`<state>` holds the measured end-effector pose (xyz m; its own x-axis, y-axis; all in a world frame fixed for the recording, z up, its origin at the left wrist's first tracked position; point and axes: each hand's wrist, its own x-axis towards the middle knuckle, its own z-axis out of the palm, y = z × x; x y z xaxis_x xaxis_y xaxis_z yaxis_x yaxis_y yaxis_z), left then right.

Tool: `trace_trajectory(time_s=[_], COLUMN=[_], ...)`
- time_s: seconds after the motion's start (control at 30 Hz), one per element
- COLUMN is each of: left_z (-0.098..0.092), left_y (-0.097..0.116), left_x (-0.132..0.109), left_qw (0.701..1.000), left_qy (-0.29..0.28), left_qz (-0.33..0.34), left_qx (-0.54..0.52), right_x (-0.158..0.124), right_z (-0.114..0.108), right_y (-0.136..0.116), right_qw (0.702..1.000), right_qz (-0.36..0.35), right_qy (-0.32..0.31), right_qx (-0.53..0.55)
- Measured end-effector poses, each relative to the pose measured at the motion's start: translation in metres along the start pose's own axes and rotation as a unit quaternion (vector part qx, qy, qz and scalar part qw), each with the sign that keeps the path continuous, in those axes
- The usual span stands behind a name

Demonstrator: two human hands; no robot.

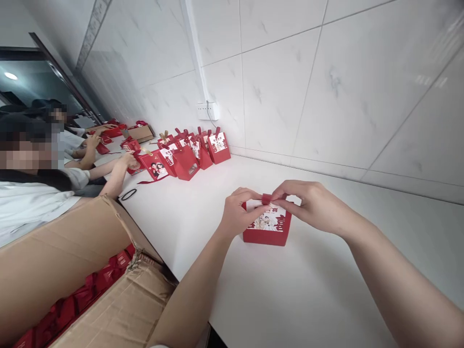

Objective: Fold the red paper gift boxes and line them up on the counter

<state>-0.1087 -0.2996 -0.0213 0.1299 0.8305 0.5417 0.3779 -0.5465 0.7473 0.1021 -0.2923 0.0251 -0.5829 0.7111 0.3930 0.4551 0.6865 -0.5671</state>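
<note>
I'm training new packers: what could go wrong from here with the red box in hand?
1. The left hand and right hand both pinch the small red tab atop the red gift box; a hard pull might tear or crease it.
2. The box sits on the smooth white table, held only at its top, so it could slide or tip.
</note>
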Motion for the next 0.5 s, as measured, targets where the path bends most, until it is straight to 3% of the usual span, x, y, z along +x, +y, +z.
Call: trace_trajectory(time_s=[0.13,0.33,0.5], left_z=[0.003,0.004,0.002], left_y=[0.003,0.006,0.002], left_x=[-0.001,0.002,0.005], left_qw=[0.994,0.997,0.994], left_qy=[-0.012,-0.016,-0.030], left_qz=[-0.096,-0.055,-0.077], left_qx=[-0.041,-0.046,-0.077], right_x=[0.002,0.010,0.013], right_z=[0.002,0.019,0.023], right_y=[-0.008,-0.011,-0.007], right_qw=[0.999,0.993,0.984], right_qz=[0.018,0.027,0.069], right_qy=[0.011,0.094,0.112], right_qx=[0.037,0.071,0.118])
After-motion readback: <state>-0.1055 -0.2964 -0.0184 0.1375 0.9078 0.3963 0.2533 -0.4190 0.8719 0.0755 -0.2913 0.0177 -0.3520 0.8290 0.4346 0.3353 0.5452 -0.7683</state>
